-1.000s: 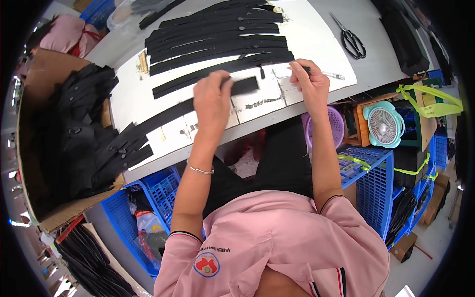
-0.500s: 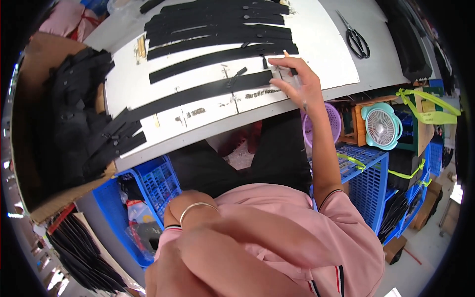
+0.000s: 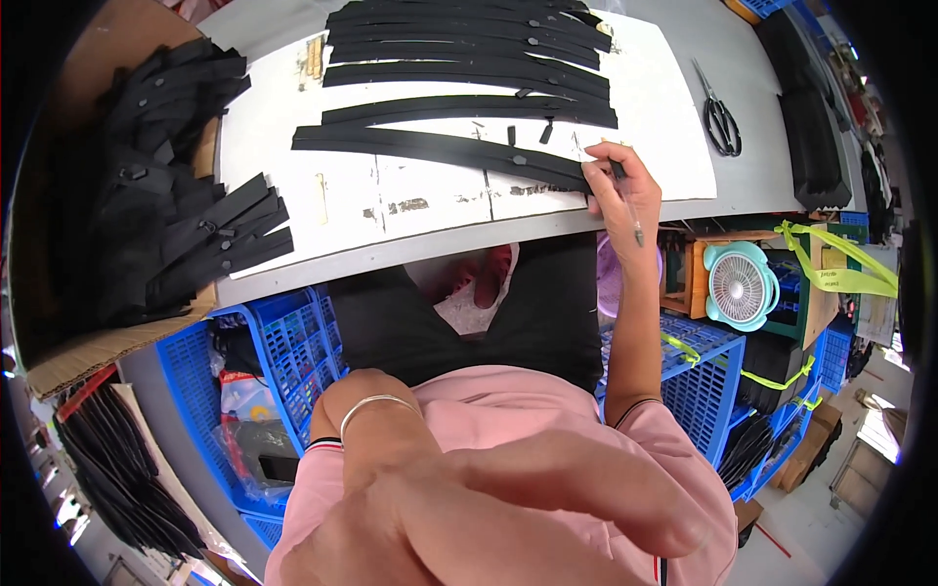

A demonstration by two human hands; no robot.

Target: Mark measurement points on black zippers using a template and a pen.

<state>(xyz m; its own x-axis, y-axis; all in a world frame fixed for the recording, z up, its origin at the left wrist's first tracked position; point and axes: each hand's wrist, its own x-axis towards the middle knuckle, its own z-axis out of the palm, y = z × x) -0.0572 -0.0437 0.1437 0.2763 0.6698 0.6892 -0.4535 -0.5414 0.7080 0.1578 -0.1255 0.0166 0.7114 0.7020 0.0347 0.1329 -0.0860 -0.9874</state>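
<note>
My right hand (image 3: 625, 195) is closed on the right end of a black zipper (image 3: 440, 149), between thumb and fingers. A thin clear pen (image 3: 633, 210) is tucked in the same hand. The zipper lies slanting across a marked white board (image 3: 664, 127), its slider towards the right end. Beyond it several more black zippers (image 3: 459, 70) lie side by side. My left hand (image 3: 420, 518) is raised very close to the camera, a silver bangle (image 3: 376, 402) at its wrist. One finger stretches to the right; the other fingers are partly cut off, and I see nothing held.
On the left a cardboard box (image 3: 117, 337) overflows with black zippers (image 3: 176, 186). Scissors (image 3: 721, 122) lie right of the board, near a long black object (image 3: 813, 146). Below the table edge are blue crates (image 3: 293, 337), a purple basket (image 3: 616, 273) and a turquoise fan (image 3: 741, 285).
My right hand, earlier apart from the zipper with fingers spread, now grips its right end. The zipper's left end has come away from the pile onto the board. The view has shifted slightly.
</note>
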